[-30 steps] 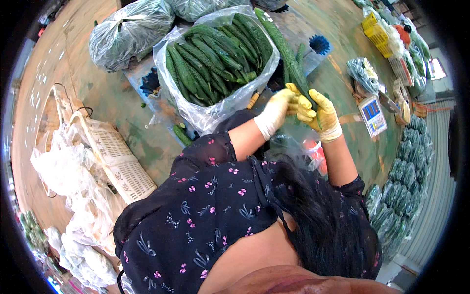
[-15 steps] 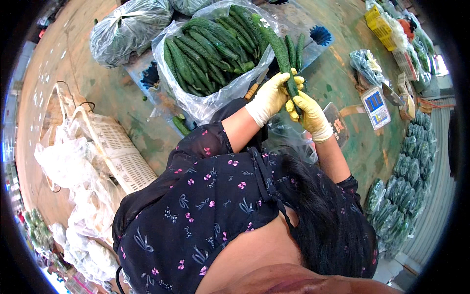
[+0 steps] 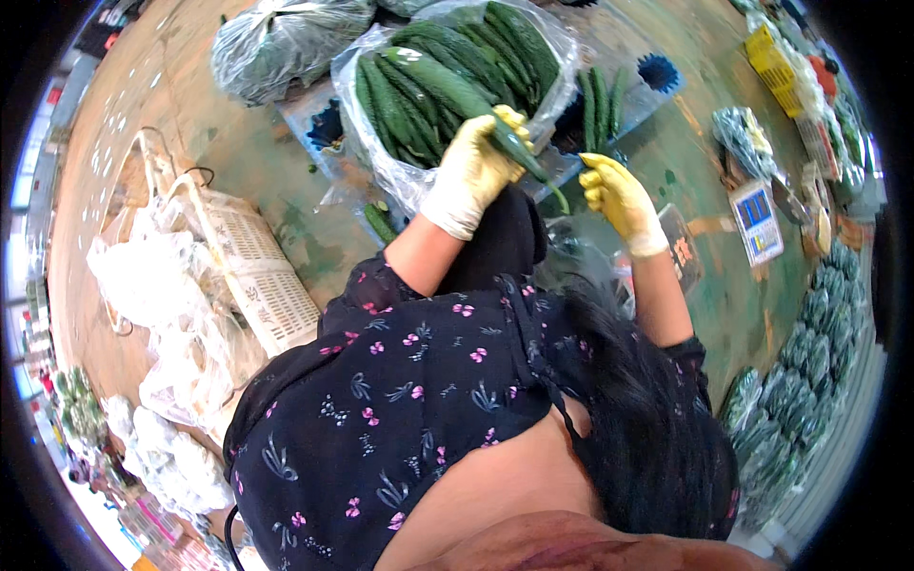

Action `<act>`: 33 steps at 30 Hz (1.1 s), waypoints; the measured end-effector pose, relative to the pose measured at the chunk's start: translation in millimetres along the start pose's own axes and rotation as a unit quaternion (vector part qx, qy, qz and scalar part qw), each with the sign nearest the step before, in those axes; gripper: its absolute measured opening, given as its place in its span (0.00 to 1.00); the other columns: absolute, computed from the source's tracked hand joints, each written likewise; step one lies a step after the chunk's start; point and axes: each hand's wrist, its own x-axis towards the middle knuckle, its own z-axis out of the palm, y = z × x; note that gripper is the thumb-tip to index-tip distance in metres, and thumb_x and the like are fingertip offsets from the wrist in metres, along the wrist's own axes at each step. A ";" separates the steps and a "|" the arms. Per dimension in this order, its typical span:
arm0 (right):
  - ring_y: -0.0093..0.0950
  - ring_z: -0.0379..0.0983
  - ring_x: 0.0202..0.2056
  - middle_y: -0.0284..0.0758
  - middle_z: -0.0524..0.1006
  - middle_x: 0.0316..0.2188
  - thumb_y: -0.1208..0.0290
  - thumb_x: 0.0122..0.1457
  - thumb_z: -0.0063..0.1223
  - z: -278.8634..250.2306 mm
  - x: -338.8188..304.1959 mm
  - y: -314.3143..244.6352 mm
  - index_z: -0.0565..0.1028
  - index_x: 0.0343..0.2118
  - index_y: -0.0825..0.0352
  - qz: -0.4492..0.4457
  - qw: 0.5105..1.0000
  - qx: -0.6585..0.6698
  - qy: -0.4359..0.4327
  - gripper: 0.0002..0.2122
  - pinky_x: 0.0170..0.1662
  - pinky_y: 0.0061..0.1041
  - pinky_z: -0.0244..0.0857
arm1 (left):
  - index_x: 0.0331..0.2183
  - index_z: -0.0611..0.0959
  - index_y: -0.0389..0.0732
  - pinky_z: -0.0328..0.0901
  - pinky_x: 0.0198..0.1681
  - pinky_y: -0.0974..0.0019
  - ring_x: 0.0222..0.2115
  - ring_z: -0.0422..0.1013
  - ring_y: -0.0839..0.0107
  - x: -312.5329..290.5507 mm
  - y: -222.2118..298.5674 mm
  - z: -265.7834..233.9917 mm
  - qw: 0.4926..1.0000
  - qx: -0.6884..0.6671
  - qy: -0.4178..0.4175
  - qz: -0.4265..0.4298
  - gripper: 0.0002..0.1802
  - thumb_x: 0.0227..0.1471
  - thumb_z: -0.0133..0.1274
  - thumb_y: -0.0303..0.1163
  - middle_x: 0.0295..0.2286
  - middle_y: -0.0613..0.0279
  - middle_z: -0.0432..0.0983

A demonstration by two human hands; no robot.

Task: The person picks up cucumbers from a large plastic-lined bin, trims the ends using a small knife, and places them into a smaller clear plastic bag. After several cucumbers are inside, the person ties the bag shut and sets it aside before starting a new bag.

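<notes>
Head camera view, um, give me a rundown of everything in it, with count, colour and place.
Held cucumber: one, green, over the open bag
Bagged cucumbers: many, green, inside the open bag
Open bag: one, clear, top centre
Loose cucumbers: three, green, right of the open bag
Filled bags: at least two, greyish, top left
Toothed parts: at least two, blue, flanking the open bag
Slotted crate: one, cream, left
Plastic film: heap, whitish, left
Display device: one, white and blue, right
Wrapped bundles: many, green, lower right
Left hand: one, yellow-white glove, around the held cucumber
Right hand: one, yellow-white glove, right of it
</notes>
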 end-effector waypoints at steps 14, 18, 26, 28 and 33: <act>0.37 0.71 0.42 0.42 0.75 0.41 0.62 0.46 0.51 -27.3 135.6 115.6 0.69 0.49 0.55 0.063 0.781 -0.619 -0.041 0.23 0.46 0.29 0.64 | 0.34 0.76 0.35 0.65 0.26 0.70 0.19 0.66 0.71 33.4 -43.3 -16.5 0.987 0.110 0.115 -0.008 0.13 0.48 0.50 0.35 0.21 0.64 0.72; 0.33 0.69 0.45 0.39 0.73 0.44 0.60 0.50 0.48 -24.9 162.6 139.1 0.69 0.49 0.57 0.004 0.688 -0.703 -0.180 0.21 0.48 0.28 0.61 | 0.27 0.78 0.36 0.63 0.23 0.71 0.18 0.66 0.71 44.2 -49.9 -18.2 0.981 0.126 0.144 -0.041 0.10 0.46 0.52 0.33 0.19 0.62 0.72; 0.31 0.63 0.52 0.33 0.70 0.50 0.62 0.56 0.41 -59.2 177.7 183.4 0.67 0.50 0.58 0.033 0.827 -0.548 -0.121 0.18 0.54 0.25 0.55 | 0.25 0.76 0.38 0.62 0.17 0.68 0.13 0.64 0.71 47.6 -49.0 -11.9 0.971 0.105 0.198 -0.084 0.05 0.42 0.54 0.28 0.17 0.60 0.71; 0.31 0.64 0.51 0.34 0.70 0.49 0.63 0.56 0.41 -76.1 172.0 192.8 0.67 0.50 0.59 0.017 0.903 -0.421 -0.084 0.18 0.53 0.25 0.56 | 0.24 0.75 0.38 0.61 0.17 0.69 0.13 0.64 0.71 48.9 -52.7 -11.3 0.974 0.095 0.185 -0.085 0.05 0.42 0.54 0.28 0.17 0.60 0.71; 0.31 0.66 0.47 0.35 0.72 0.45 0.62 0.55 0.44 -69.8 169.3 189.3 0.68 0.48 0.59 0.007 0.850 -0.519 -0.090 0.17 0.51 0.26 0.59 | 0.24 0.75 0.39 0.61 0.17 0.69 0.13 0.63 0.72 46.1 -56.6 -10.2 0.974 0.104 0.179 -0.088 0.05 0.43 0.53 0.29 0.17 0.61 0.70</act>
